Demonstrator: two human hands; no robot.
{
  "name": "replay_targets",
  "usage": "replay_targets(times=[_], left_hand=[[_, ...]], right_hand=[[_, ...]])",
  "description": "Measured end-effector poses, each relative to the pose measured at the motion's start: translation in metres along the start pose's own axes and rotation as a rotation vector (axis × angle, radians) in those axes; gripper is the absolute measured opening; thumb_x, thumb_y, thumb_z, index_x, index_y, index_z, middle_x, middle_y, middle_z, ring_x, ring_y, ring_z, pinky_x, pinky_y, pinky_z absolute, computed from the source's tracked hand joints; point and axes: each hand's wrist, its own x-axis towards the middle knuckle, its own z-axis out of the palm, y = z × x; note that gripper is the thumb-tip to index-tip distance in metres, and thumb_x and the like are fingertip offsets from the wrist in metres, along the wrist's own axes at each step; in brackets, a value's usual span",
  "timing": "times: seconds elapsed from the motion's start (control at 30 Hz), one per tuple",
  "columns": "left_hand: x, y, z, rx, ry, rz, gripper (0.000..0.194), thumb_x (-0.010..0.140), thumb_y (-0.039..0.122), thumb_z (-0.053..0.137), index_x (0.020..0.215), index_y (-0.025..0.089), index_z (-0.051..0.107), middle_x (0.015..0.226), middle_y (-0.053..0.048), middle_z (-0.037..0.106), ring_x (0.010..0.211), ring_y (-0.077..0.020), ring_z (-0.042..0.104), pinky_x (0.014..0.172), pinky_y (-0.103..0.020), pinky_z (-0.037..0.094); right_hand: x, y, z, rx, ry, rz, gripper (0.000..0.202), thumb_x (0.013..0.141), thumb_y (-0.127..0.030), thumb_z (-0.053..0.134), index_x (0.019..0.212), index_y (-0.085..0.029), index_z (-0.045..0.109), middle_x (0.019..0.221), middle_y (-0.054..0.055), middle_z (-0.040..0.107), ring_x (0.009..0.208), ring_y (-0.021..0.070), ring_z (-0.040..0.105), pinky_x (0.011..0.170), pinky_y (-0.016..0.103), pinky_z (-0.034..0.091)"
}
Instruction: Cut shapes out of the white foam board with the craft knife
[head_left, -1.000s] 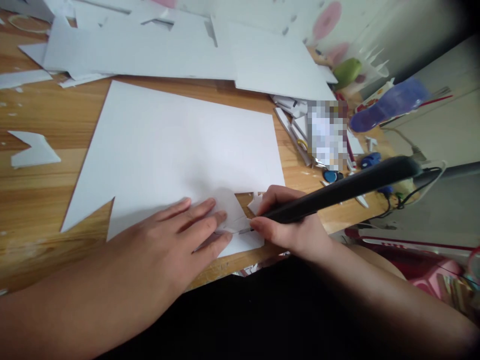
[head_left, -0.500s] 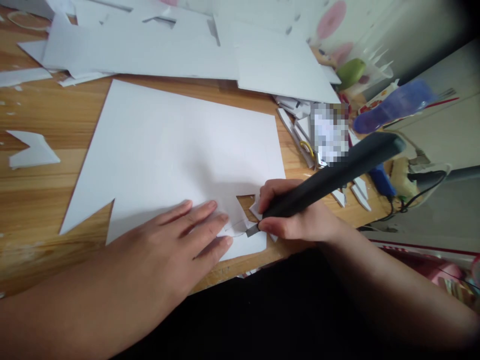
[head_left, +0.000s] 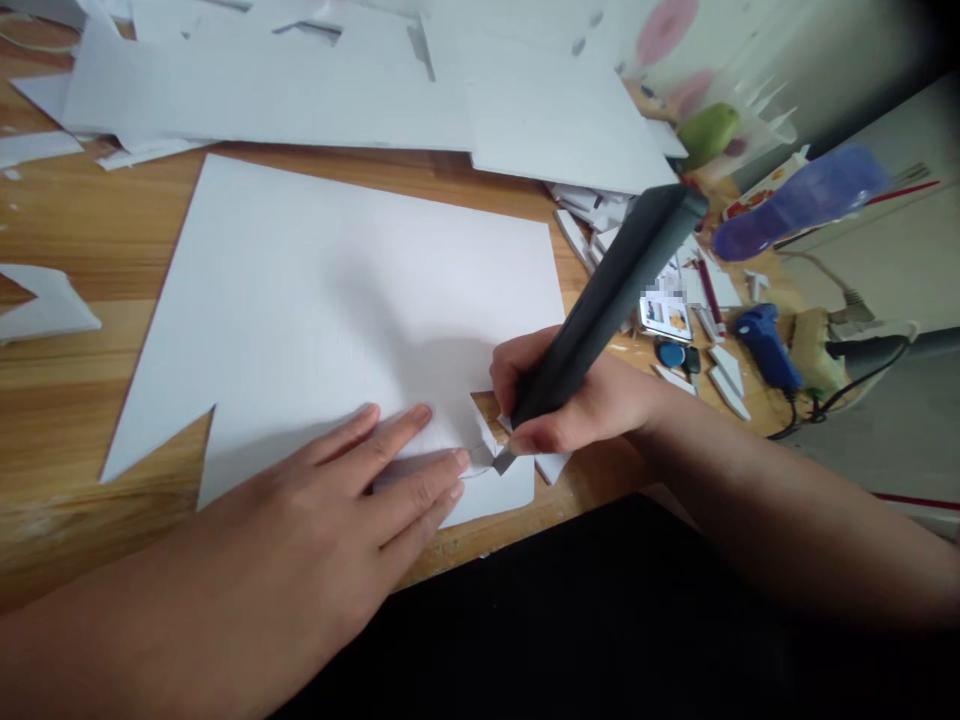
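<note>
A white foam board lies flat on the wooden table, with a notch cut at its left and a cut-out near its lower right. My left hand is spread flat on the board's lower edge, fingers apart. In my right hand is a black utility knife, gripped like a pen and leaning up to the right. Its short blade touches the board beside the cut-out, at a thin curved pencil line close to my left fingertips. A small white offcut lies under the right hand.
White board sheets are stacked along the back. Offcuts, a phone and a blue glue gun crowd the right side, near a power strip and a purple container. A notched scrap lies at left.
The knife has swung more upright, its rear end moving left. The right hand has shifted slightly left and up. The left hand stays on the board, and the view has turned slightly right.
</note>
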Motion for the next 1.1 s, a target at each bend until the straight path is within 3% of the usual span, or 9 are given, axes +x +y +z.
replay_targets(times=[0.1,0.27,0.43,0.53,0.63,0.77,0.83,0.97,1.1], left_hand=[[0.001,0.0,-0.001,-0.014,0.005,-0.039,0.043,0.103,0.025,0.047,0.141,0.02,0.067,0.156,0.001,0.062,0.164,-0.0294,0.025,0.138,-0.04,0.002],[0.006,-0.001,-0.007,0.0,-0.003,-0.055,0.041,0.104,0.021,0.047,0.138,0.025,0.07,0.153,0.005,0.065,0.151,-0.028,0.049,0.134,-0.04,0.02],[0.008,-0.003,-0.01,0.021,0.027,-0.054,0.038,0.105,0.019,0.048,0.136,0.024,0.07,0.149,0.005,0.068,0.147,-0.0286,0.053,0.128,-0.042,0.035],[0.01,-0.008,-0.012,0.02,0.009,0.0,0.04,0.106,0.015,0.044,0.138,0.024,0.068,0.15,0.003,0.067,0.144,-0.0281,0.057,0.123,-0.042,0.042],[0.013,-0.016,-0.016,0.036,0.037,0.053,0.04,0.108,0.014,0.037,0.13,0.02,0.07,0.143,-0.004,0.071,0.136,-0.0259,0.064,0.117,-0.04,0.049],[0.014,-0.027,-0.018,0.01,0.126,0.03,0.039,0.115,0.032,0.036,0.113,0.018,0.072,0.129,-0.01,0.076,0.114,-0.0216,0.075,0.104,-0.033,0.059],[0.012,-0.033,-0.016,-0.01,0.143,0.034,0.035,0.114,0.034,0.04,0.112,0.018,0.071,0.126,-0.01,0.076,0.113,-0.0217,0.075,0.102,-0.034,0.06],[0.008,-0.047,-0.007,-0.014,0.176,0.015,0.027,0.111,0.039,0.052,0.115,0.019,0.069,0.128,-0.012,0.074,0.123,-0.0304,0.069,0.108,-0.048,0.057],[0.01,-0.061,-0.003,0.027,0.242,-0.067,0.029,0.11,0.043,0.055,0.118,0.019,0.07,0.131,-0.015,0.072,0.125,-0.0344,0.067,0.104,-0.053,0.058]], right_hand=[[0.005,0.003,-0.005,-0.001,0.019,-0.008,0.022,0.07,-0.022,0.085,0.068,-0.019,0.064,0.061,-0.005,0.064,0.054,0.0089,0.055,0.048,0.019,0.043],[0.008,0.003,-0.008,-0.025,0.049,-0.005,0.023,0.069,-0.022,0.085,0.069,-0.019,0.062,0.06,-0.005,0.063,0.056,0.0104,0.057,0.048,0.02,0.043],[0.008,0.003,-0.009,-0.05,0.019,-0.007,0.021,0.068,-0.019,0.083,0.07,-0.019,0.062,0.062,-0.005,0.063,0.056,0.0094,0.056,0.05,0.02,0.045],[0.006,0.011,-0.011,0.037,0.065,-0.039,0.022,0.067,-0.021,0.085,0.07,-0.018,0.064,0.06,-0.004,0.064,0.053,0.0101,0.058,0.048,0.02,0.046],[-0.005,0.019,-0.009,0.238,0.243,-0.145,0.031,0.066,-0.035,0.092,0.069,-0.019,0.066,0.059,-0.004,0.064,0.051,0.0128,0.062,0.045,0.021,0.047],[-0.035,0.021,0.005,0.396,0.493,-0.23,0.035,0.065,-0.045,0.096,0.075,-0.021,0.072,0.065,-0.002,0.063,0.056,0.0145,0.064,0.05,0.025,0.052],[-0.052,0.021,0.014,0.368,0.555,-0.244,0.034,0.066,-0.045,0.096,0.076,-0.022,0.074,0.065,-0.002,0.062,0.058,0.0144,0.061,0.051,0.026,0.051],[-0.081,0.023,0.022,0.258,0.715,-0.251,0.033,0.071,-0.049,0.094,0.077,-0.023,0.074,0.067,-0.002,0.063,0.059,0.0148,0.061,0.053,0.027,0.051],[-0.1,0.022,0.015,-0.077,0.944,-0.222,0.027,0.073,-0.04,0.095,0.085,-0.024,0.076,0.075,-0.002,0.069,0.064,0.0144,0.064,0.058,0.027,0.051]])
